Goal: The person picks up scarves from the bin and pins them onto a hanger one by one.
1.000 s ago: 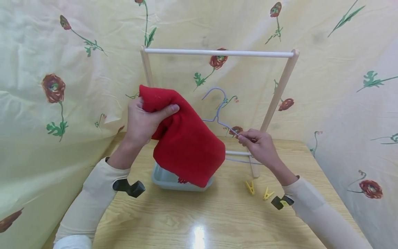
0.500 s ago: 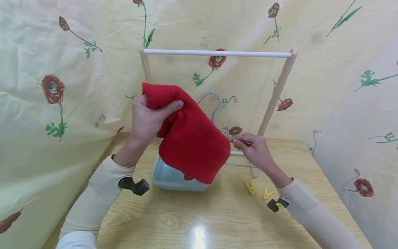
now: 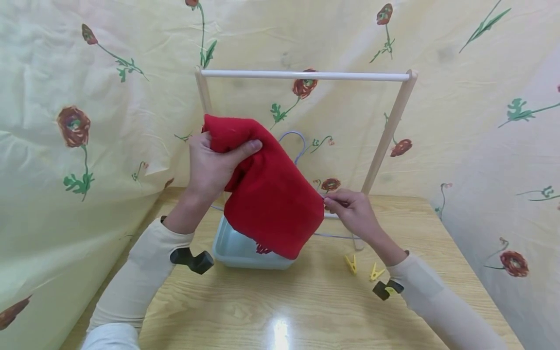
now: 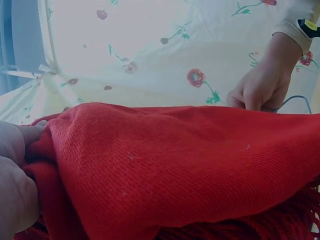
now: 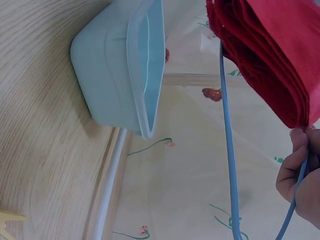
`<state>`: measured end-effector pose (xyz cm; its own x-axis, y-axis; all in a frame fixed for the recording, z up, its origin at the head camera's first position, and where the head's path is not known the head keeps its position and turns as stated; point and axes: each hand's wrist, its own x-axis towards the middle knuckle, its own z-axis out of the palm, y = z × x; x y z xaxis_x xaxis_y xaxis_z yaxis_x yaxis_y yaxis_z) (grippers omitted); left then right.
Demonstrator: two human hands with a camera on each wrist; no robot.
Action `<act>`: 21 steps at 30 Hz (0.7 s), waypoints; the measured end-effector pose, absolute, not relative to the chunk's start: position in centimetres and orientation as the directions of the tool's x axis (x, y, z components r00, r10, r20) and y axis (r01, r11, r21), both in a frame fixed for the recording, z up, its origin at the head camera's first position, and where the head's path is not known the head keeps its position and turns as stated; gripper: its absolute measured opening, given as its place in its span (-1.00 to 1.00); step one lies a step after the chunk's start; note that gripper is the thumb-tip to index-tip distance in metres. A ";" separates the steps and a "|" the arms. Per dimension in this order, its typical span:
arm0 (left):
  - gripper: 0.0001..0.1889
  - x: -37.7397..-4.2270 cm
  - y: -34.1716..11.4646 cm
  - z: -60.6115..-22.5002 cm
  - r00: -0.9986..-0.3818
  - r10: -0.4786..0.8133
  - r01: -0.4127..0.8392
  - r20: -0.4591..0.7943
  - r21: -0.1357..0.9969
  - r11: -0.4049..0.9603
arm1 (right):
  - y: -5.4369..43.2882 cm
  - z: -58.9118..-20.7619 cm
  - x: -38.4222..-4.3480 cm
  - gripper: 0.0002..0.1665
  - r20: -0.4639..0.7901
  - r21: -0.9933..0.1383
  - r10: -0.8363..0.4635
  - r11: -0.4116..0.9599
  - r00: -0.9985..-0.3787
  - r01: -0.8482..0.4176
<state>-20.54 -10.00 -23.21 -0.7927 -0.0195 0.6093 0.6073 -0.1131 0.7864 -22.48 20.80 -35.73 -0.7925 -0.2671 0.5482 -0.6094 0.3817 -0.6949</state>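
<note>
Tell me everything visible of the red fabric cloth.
The red, woven-looking fabric cloth is folded in several layers, with darker fringe showing below. Held in the air, it slants down from the left hand, which grips its upper corner. In the head view it partly hides a pale-blue plastic basin. The right hand, pinching a thin blue hanger, appears to touch the cloth's edge; part of the hanger is hidden behind it.

Head view: red cloth (image 3: 275,199) hides much of the hanger (image 5: 229,135), the left hand's (image 3: 210,165) fingers, part of the tub (image 5: 107,75). Left wrist view: left hand cropped by left edge. Right wrist view: edges cut cloth, tub, hanger, right hand (image 5: 305,175), yellow clothespin (image 5: 11,217).
</note>
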 end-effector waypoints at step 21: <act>-0.66 -20.1 -9.2 -25.0 -0.791 0.002 0.610 0.611 0.790 -0.054 | 19.9 -35.3 -22.1 -0.92 0.552 -0.707 -0.230 0.380 -0.802 -0.596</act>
<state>-20.06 -9.24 -25.01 -0.7915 0.0018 0.6112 0.6102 -0.0537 0.7904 -22.11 19.88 -35.31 -0.8016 -0.2300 0.5518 -0.5960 0.3804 -0.7072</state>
